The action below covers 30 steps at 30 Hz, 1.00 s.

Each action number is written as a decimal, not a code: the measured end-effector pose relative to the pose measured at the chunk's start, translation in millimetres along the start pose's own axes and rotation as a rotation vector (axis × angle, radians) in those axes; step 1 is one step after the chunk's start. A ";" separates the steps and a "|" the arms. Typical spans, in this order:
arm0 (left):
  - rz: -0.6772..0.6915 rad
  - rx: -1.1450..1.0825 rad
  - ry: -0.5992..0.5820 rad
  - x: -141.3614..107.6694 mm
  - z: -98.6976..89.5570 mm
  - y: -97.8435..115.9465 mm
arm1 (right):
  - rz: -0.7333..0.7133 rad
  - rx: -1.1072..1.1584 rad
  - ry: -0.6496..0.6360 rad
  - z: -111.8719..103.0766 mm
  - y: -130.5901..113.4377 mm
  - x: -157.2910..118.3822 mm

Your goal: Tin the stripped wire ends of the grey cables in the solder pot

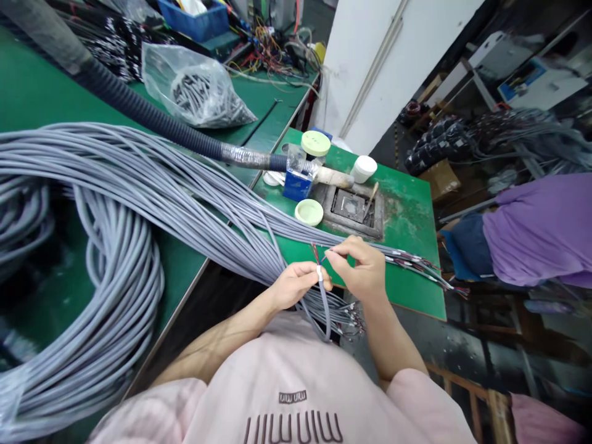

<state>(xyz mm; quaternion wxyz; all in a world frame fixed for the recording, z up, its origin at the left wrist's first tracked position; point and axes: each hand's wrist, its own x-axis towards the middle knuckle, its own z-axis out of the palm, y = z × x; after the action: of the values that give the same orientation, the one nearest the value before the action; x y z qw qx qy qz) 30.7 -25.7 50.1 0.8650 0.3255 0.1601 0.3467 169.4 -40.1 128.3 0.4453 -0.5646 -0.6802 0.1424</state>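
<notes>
**A:** What have you got, and how's the grip?

**B:** My left hand, at 8 from the cable tip, is pinched closed on a gray cable: round, smooth jacket, white collar at the neck, tail curving down to 6. My right hand, at 3, has thumb and index nearly together on a thin bluish wire. Red wires fan out at 11, bare-handed work.

**A:** Other materials?

**B:** Long gray bundle, glossy parallel strands, runs from 10 across to stripped, frayed-looking ends at 3. Thick looped coil at 9. Crinkled clear bag at 10–11, gray pieces inside.

**A:** What's in the way?

**B:** That bundle lies between me and the grimy square frame at 1, with a thin stick leaning in it. Ribbed dark hose crosses from 10 to 12, taped near its end, next to a blue box. Shallow pale-green lid at 11–12, white tub at 1. Green bench under it all. Person in purple at 3, well apart.
</notes>
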 end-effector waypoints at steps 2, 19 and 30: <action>0.005 -0.023 0.019 1.2 0.4 0.2 | -0.029 -0.001 0.018 -1.8 4.6 -4.4; 0.089 -0.012 0.132 6.4 -2.8 14.4 | -0.520 -0.195 -0.137 -5.5 40.8 -19.1; 0.591 1.162 0.288 10.6 -46.9 15.2 | -0.243 -0.219 0.142 3.9 62.8 61.0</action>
<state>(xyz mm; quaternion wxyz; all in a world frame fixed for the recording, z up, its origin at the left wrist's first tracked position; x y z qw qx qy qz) 7.1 11.3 25.3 0.3875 0.7193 0.3387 0.4666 208.7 35.9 109.5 0.4418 -0.5319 -0.7219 -0.0276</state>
